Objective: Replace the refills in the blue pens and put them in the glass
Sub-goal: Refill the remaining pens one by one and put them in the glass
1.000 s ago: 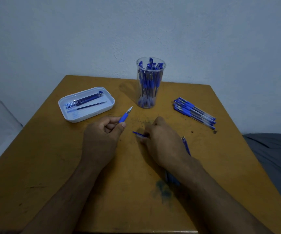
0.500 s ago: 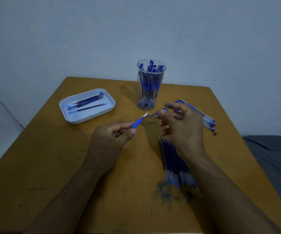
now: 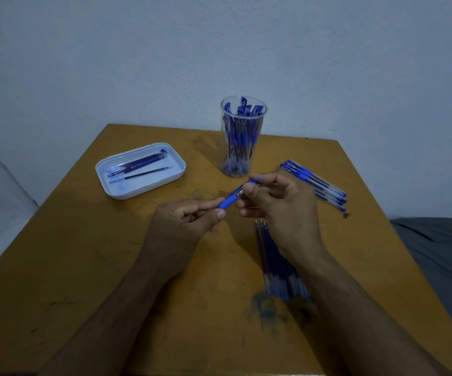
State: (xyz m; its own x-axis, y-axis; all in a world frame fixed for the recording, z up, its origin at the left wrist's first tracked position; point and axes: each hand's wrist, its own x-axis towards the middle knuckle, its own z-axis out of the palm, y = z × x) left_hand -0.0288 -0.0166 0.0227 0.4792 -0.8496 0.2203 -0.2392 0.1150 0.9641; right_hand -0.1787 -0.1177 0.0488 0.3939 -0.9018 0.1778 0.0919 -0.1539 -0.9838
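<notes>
The person had a blue pen held up over the middle of the table, left hand curled round the grip end with thumb and fingers pinching it, and the right hand pinching a small blue cap right at the pen's tip, so it looked like the capping step, though the fingers hid the actual join. The obvious thing that could go wrong here was the cap going on crooked: if the two hands weren't lined up, the tip could jab the inside of the cap or slip past it and poke a finger, and going by the ink smear on the near part of the table, ink gets around easily in this setup. The fresh refills lay in a row just under the right wrist, so a dropped forearm could roll or scatter them. The glass stood close behind the hands, already pretty packed with pens, tall and narrow, so shoving one more in at an angle could probably tip it or catch on the caps sticking up. The uncapped-looking pile of pens sat to the right, near the right hand's knuckles, easy to knock. The white tray with old refills was well off to the left, safe enough.
</notes>
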